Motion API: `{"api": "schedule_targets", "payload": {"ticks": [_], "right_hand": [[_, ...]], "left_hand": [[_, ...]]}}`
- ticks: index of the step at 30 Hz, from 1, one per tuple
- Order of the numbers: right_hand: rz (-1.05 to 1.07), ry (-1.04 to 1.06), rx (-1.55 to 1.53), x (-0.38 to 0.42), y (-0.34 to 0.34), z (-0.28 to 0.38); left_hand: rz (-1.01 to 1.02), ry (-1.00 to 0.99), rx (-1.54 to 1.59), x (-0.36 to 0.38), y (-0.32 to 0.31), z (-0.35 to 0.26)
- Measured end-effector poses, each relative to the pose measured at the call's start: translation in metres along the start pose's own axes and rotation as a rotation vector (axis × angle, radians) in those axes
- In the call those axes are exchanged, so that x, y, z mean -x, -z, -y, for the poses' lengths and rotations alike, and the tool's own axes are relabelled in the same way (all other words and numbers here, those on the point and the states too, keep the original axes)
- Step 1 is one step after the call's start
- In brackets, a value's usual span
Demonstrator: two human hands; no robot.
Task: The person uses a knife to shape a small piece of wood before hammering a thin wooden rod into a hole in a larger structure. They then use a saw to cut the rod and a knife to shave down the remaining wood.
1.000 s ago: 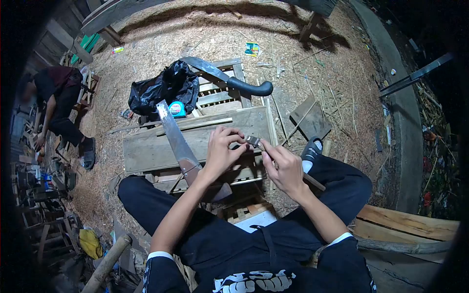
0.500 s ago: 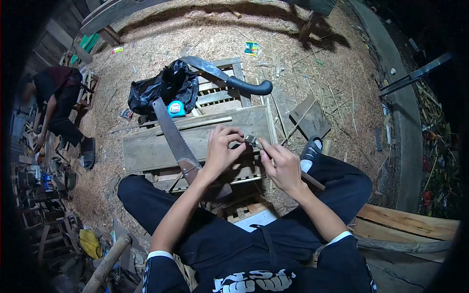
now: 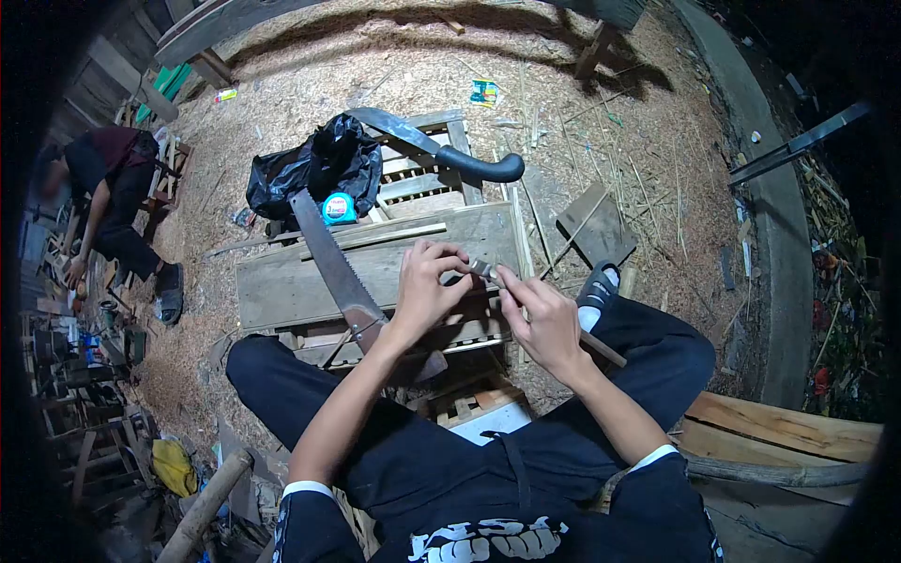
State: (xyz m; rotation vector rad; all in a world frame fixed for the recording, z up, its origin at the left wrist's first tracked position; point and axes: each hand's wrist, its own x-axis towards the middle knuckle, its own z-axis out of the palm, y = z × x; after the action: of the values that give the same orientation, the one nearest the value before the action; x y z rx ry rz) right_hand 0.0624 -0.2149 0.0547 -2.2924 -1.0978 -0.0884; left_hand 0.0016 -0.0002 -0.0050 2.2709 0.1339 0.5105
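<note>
A hammer (image 3: 481,268) is held between my hands above the wooden boards. My right hand (image 3: 544,324) wraps its fingers round the handle close to the metal head, and the wooden handle end (image 3: 603,350) sticks out behind the wrist. With fingers and thumb curled, my left hand (image 3: 432,286) grips the left side of the head; its exact contact is partly hidden. Beside my left forearm, a hand saw (image 3: 330,258) lies slanted across the grey plank (image 3: 282,291), teeth facing right. A blue tape measure (image 3: 339,208) sits near the saw's tip.
Beyond the plank, a large knife with a black handle (image 3: 479,166) rests on a slatted wooden crate (image 3: 418,186), next to a black plastic bag (image 3: 319,169). A square wooden board (image 3: 596,225) lies right. Another person (image 3: 117,197) bends over at far left. Shavings cover the ground.
The hammer head has turned slightly between my fingers. Both hands stay almost in the same place.
</note>
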Motion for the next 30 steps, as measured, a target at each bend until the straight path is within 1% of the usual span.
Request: {"api": "schedule_targets", "payload": {"ticks": [3,7,11,14,16,20,24,26,27,29,30], "right_hand": [[-0.061,0.035,-0.056,-0.0003,0.0017,0.0010],[-0.025,-0.016,-0.067,0.0001,0.0015,0.0028],[-0.004,-0.019,-0.041,-0.0013,0.0008,0.0005],[-0.066,-0.014,-0.085,-0.0008,0.0010,0.0013],[0.033,-0.037,-0.018,0.0002,-0.0006,-0.0018],[-0.050,-0.012,-0.088,0.0000,0.0054,0.0047],[0.013,-0.052,-0.063,0.0009,0.0005,0.0026],[-0.039,-0.033,-0.085,-0.0005,0.0031,0.0040],[-0.030,-0.025,-0.084,-0.0005,0.0024,0.0038],[-0.126,-0.016,-0.111,0.0014,-0.0003,0.0037],[-0.109,-0.004,-0.098,0.0008,-0.0019,0.0037]], "left_hand": [[-0.005,0.006,-0.027,-0.0006,0.0013,0.0002],[-0.011,0.008,-0.028,0.0015,0.0015,-0.0014],[-0.021,-0.009,0.007,0.0010,-0.0007,0.0020],[-0.035,-0.030,-0.001,0.0012,-0.0005,0.0020],[-0.039,-0.042,-0.010,0.0019,-0.0016,0.0038],[-0.044,-0.057,-0.020,0.0011,-0.0006,0.0021],[-0.022,-0.044,-0.036,0.0012,0.0011,0.0011],[-0.035,-0.048,-0.009,0.0009,0.0015,0.0005],[-0.043,-0.039,-0.008,0.0010,0.0002,0.0006],[-0.067,-0.048,-0.015,0.0012,-0.0016,0.0006],[-0.072,-0.044,-0.017,0.0023,-0.0011,0.0017]]}}
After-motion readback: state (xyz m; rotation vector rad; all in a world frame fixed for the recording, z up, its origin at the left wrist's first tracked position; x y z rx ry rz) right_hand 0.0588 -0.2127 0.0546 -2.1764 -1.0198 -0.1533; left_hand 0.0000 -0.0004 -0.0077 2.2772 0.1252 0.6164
